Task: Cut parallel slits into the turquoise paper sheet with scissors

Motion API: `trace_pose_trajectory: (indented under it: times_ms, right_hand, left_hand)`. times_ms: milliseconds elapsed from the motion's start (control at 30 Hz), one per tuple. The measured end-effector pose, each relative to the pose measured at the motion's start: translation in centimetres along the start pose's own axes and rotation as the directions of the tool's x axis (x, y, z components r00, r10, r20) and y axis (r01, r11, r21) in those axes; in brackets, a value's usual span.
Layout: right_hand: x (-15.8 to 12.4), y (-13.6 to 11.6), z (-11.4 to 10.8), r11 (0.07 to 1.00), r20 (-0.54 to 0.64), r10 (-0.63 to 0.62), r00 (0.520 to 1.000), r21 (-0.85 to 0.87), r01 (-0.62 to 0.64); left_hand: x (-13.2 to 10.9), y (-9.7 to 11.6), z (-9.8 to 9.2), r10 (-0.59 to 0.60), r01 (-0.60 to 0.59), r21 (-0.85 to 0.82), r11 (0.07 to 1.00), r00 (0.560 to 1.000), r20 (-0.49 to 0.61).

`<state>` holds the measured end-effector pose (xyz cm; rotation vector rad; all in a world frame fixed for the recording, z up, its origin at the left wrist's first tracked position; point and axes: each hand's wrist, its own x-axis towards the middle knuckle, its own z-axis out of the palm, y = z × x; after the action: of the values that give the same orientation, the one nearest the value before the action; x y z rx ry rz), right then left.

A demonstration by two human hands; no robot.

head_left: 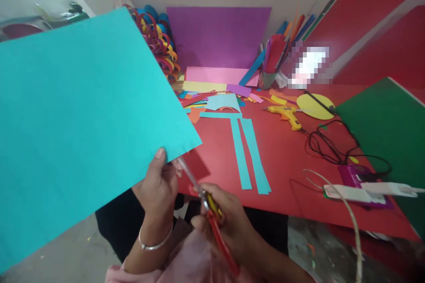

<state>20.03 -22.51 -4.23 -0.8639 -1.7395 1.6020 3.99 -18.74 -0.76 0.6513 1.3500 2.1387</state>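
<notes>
A large turquoise sheet of paper (86, 119) fills the left of the head view, raised above the table. My left hand (158, 185) pinches its lower right edge, thumb on top and fingers underneath. In my right hand (222, 212) is a pair of scissors (212, 216) with red and yellow on the handles. Their blades point up and left to the sheet's edge, close to my left fingertips; whether they are biting into the paper I cannot tell. Turquoise strips (255, 154) lie on the red table (212, 159) beyond my hands.
Paper scraps (219, 102) are heaped at the back, before a purple sheet (219, 37). A yellow glue gun (285, 114) lies to the right, its black cord tangled near a green board (388, 141). A cup of paper strips (267, 79) stands behind. Curled paper rings (159, 48) hang left.
</notes>
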Motion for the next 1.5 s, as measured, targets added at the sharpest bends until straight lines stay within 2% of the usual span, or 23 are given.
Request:
trace_pose_trajectory:
  times_ms: [100, 267, 400, 467, 700, 800, 933, 1133, 1333, 1500]
  right_hand:
    - [-1.0, 0.7, -1.3, 0.999, -0.071, -0.008, 0.997, 0.041, 0.011]
    - [-2.6, 1.1, -3.6, 0.998, -0.139, 0.029, 0.990, -0.050, -0.037]
    - [-3.8, 1.4, -3.9, 0.987, -0.192, 0.138, 0.972, -0.059, -0.152]
    - [-4.2, 1.6, -3.6, 0.986, -0.208, 0.157, 0.965, -0.025, -0.166]
    - [-3.6, 3.7, -2.6, 0.989, -0.239, 0.138, 0.961, 0.075, -0.124]
    - [-3.3, 4.2, -2.3, 0.989, -0.279, 0.129, 0.952, 0.109, -0.102]
    - [-3.6, 3.2, -2.3, 0.988, -0.297, 0.104, 0.949, 0.141, -0.064]
    - [-3.8, 1.9, -2.9, 0.999, -0.283, 0.001, 0.959, 0.046, 0.012]
    - [-3.6, 2.6, -2.6, 0.996, -0.268, -0.087, 0.959, 0.004, 0.092]
    - [-3.7, 2.5, -2.4, 0.995, -0.238, -0.075, 0.968, 0.050, 0.090]
  left_hand:
    - [0.4, 0.0, 1.3, 0.051, -0.052, -0.084, 0.995, 0.999, -0.017]
    - [-0.2, 0.0, 3.1, -0.017, 0.015, -0.138, 0.990, 1.000, -0.013]
    - [-0.7, -0.5, 3.6, -0.016, 0.011, -0.142, 0.990, 0.999, -0.034]
    - [-1.0, -0.7, 3.7, -0.046, 0.043, -0.115, 0.992, 0.999, -0.026]
    - [-2.8, -1.5, 3.6, -0.087, 0.088, -0.009, 0.996, 0.991, 0.097]
    - [-3.5, -1.7, 3.8, -0.089, 0.090, -0.007, 0.996, 0.994, 0.068]
    - [-4.1, -1.6, 4.3, -0.119, 0.119, -0.075, 0.990, 0.993, 0.007]
    - [-4.8, -1.1, 4.6, -0.209, 0.216, -0.202, 0.955, 0.976, 0.059]
    - [-5.6, -0.6, 4.9, -0.246, 0.244, -0.216, 0.945, 0.969, 0.017]
    - [-5.7, -0.9, 4.8, -0.266, 0.270, -0.240, 0.932, 0.963, 0.049]
